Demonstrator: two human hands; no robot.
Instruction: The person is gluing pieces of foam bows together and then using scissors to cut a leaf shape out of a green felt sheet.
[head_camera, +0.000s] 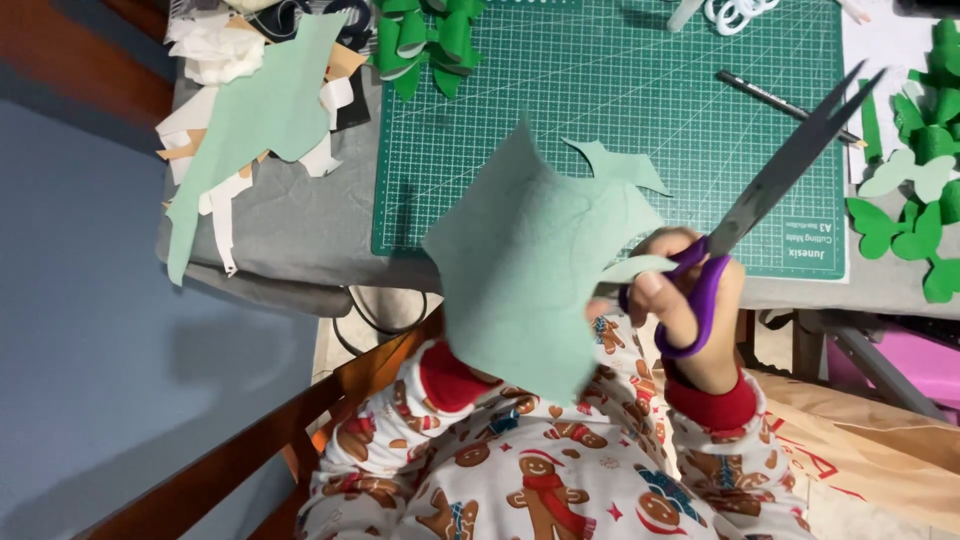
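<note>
Pale green felt sheet (530, 270) raised over the lap, just left of right-hand fingers (665, 300) | fingers curled through purple-handled scissors (760, 195), blades parted | left hand hidden, grip unclear | edges partly cut; finished dark green felt shapes (915, 190) on surface beyond.

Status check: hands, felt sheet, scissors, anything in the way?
Right hand grips purple-handled scissors, blades open. Left hand hidden behind pale green felt sheet, held up over cutting mat. Nothing between blades and sheet.
</note>
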